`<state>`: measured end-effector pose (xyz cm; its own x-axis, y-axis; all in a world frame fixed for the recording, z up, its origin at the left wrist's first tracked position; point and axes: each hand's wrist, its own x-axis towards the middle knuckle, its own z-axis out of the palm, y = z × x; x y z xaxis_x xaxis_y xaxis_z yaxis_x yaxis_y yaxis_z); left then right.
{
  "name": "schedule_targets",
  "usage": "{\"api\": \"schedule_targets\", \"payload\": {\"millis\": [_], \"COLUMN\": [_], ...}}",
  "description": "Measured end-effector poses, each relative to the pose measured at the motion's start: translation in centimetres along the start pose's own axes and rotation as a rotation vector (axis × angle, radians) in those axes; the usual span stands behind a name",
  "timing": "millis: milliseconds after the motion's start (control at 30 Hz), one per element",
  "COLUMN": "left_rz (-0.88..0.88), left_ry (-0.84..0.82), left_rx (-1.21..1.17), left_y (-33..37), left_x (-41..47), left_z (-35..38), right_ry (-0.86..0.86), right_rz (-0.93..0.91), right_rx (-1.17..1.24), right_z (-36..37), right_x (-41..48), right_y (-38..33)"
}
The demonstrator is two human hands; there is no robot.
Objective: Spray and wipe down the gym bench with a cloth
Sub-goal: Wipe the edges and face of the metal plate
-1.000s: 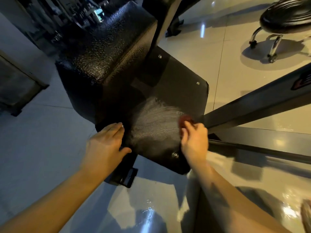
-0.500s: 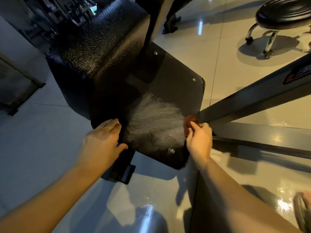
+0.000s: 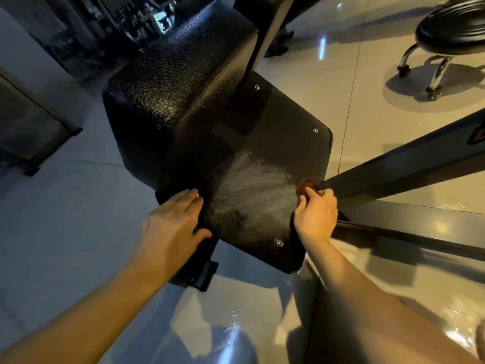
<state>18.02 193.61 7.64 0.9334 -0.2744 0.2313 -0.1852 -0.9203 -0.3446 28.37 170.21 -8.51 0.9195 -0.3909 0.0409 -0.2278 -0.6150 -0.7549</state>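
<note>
A black gym bench fills the middle of the head view: a padded textured block [image 3: 173, 82] at the back and a flat black board [image 3: 283, 143] with several bolts in front. A grey wet streaked patch [image 3: 252, 190] lies across the board. My left hand [image 3: 172, 224] rests flat, fingers straight, on the board's left edge. At the board's right edge, my right hand [image 3: 316, 215] grips a small reddish-brown cloth [image 3: 305, 186] and presses it on the board. No spray bottle is visible.
A dark metal frame bar [image 3: 409, 164] runs up to the right from the board, with a second rail [image 3: 420, 232] lower down. A black stool [image 3: 451, 30] on chrome legs stands at the far right. The glossy tiled floor [image 3: 65, 219] surrounds the bench; dark equipment stands at the back left.
My right hand and the cloth have slid a little to the right, to the board's right edge. The wet patch has widened. My left hand stays on the left edge.
</note>
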Motion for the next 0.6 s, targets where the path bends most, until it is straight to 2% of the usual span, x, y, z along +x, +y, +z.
{"api": "schedule_targets", "payload": {"millis": [33,67,133,200,267,300,333,467,533,600], "left_rz": [0.006,0.009,0.001,-0.017,-0.025,-0.021,-0.017,-0.033,-0.036,-0.031], "left_ry": [0.001,-0.001,-0.007,-0.010,0.008,0.023,0.034,0.024,0.009,0.018], "left_rx": [-0.003,-0.007,-0.014,-0.012,0.002,0.000,-0.010,-0.045,-0.044,-0.048], "left_y": [0.0,-0.1,-0.1,-0.1,0.0,0.0,-0.1,0.1,0.1,0.0], "left_x": [0.0,0.1,0.1,0.2,0.2,0.1,0.0,-0.4,-0.4,-0.2], "left_z": [0.0,-0.1,-0.3,-0.5,-0.5,-0.3,-0.1,0.3,0.2,0.1], "right_ry": [-0.004,-0.008,-0.021,-0.128,-0.140,-0.108,-0.072,-0.020,-0.027,-0.033], "right_rz": [0.015,-0.049,-0.318,-0.618,-0.827,-0.826,-0.737,-0.175,-0.115,-0.235], "right_rx": [-0.024,-0.006,0.137,0.228,0.198,0.164,0.131,0.020,-0.041,0.017], "right_z": [-0.2,-0.3,-0.6,-0.3,0.0,0.4,0.6,0.6,0.2,-0.1], "right_x": [-1.0,-2.8,-7.8,-11.3,-9.3,-7.5,-5.6,0.8,0.1,-3.7], "right_y": [-1.7,-3.7,-7.7,-9.3,-8.5,-7.4,-6.2,-2.9,-4.0,-6.0]}}
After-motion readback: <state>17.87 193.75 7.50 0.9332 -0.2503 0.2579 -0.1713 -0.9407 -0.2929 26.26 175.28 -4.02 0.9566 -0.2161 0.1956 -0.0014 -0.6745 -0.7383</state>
